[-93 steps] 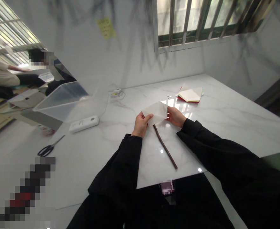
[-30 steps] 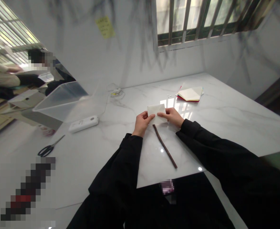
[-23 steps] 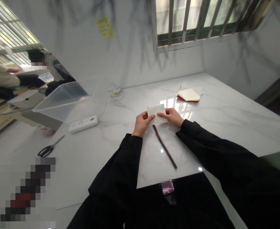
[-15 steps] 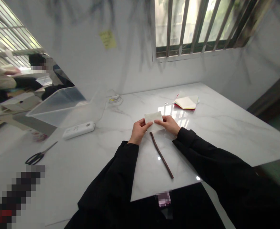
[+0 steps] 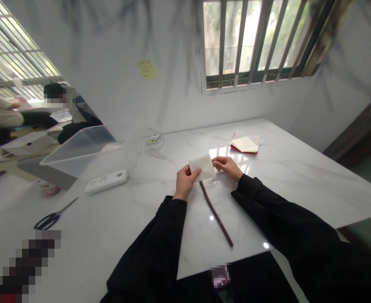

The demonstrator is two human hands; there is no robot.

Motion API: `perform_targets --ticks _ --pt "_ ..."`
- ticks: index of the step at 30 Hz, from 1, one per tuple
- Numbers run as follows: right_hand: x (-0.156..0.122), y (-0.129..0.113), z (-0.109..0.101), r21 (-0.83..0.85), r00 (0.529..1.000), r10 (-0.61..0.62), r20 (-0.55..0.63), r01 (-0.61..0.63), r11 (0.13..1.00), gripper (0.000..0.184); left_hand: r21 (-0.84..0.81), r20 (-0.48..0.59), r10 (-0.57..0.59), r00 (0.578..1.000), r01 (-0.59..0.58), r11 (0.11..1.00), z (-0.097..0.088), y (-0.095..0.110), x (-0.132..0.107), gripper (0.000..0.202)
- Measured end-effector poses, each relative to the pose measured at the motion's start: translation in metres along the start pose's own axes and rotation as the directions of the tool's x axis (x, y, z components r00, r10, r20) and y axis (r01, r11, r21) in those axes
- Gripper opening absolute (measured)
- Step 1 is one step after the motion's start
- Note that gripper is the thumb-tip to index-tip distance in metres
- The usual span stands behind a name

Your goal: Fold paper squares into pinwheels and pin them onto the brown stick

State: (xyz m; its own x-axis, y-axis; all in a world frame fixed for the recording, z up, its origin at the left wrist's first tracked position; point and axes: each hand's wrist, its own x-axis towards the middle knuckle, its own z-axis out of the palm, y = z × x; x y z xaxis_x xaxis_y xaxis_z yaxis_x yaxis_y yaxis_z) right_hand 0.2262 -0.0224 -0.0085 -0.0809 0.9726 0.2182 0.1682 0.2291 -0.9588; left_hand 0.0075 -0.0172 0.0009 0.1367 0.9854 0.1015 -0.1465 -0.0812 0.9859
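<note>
A small cream sheet of paper (image 5: 203,167) is held above the table, slightly tilted. My left hand (image 5: 185,181) pinches its left side, the thumb lying on the front face. At the paper's right edge, the curled fingertips of my right hand (image 5: 228,165) close on it. Below the paper a thin brown stick (image 5: 216,214) lies slanted on the table, its upper end close under the sheet.
On the white marbled table (image 5: 292,181) lie a stack of coloured paper (image 5: 246,144), a white power strip (image 5: 107,182) and black-handled scissors (image 5: 54,215). A clear plastic bin (image 5: 78,149) stands at the left. Beyond it are other people (image 5: 2,109).
My right thumb has come off the front of the paper, and that hand has shifted right to its edge. The sheet has tilted in my left hand. The view has shifted slightly.
</note>
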Motion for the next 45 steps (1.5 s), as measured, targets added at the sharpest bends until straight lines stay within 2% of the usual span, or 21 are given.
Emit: perform_targets --ticks 2,5,8,12,15,21,41,45 --pt "0.007 0.011 -0.016 -0.193 0.984 -0.043 -0.171 0.009 0.981 0.045 -0.023 -0.064 0.009 0.998 -0.011 1.0 -0.004 -0.003 0.003 0.054" --pt "0.021 0.032 -0.033 -0.398 0.932 -0.063 -0.358 -0.091 0.913 0.04 -0.048 -0.117 0.007 0.993 -0.012 0.999 -0.008 -0.008 0.007 0.051" --pt "0.04 0.045 -0.038 -0.522 0.902 -0.069 -0.425 -0.182 0.833 0.042 -0.057 -0.117 0.011 0.993 -0.018 0.998 -0.011 -0.011 0.008 0.048" --pt "0.065 0.049 -0.035 -0.643 0.891 -0.046 -0.452 -0.29 0.709 0.034 -0.069 -0.104 0.012 0.995 -0.019 0.997 -0.01 -0.011 0.007 0.045" --pt "0.08 0.051 -0.034 -0.659 0.872 -0.041 -0.487 -0.336 0.673 0.031 -0.081 -0.091 0.016 0.996 -0.023 0.996 -0.009 -0.01 0.006 0.043" --pt "0.095 0.056 -0.035 -0.632 0.834 -0.017 -0.552 -0.405 0.661 0.03 -0.063 -0.055 0.017 0.998 -0.021 0.998 -0.006 -0.008 0.003 0.039" --pt "0.101 0.047 -0.031 -0.611 0.818 0.009 -0.575 -0.437 0.66 0.037 -0.055 -0.046 0.021 0.999 -0.023 0.998 -0.006 -0.012 0.004 0.037" --pt "0.102 0.047 -0.033 -0.612 0.82 0.03 -0.572 -0.45 0.651 0.03 -0.072 -0.046 0.021 0.999 -0.024 0.997 -0.005 -0.013 0.003 0.038"
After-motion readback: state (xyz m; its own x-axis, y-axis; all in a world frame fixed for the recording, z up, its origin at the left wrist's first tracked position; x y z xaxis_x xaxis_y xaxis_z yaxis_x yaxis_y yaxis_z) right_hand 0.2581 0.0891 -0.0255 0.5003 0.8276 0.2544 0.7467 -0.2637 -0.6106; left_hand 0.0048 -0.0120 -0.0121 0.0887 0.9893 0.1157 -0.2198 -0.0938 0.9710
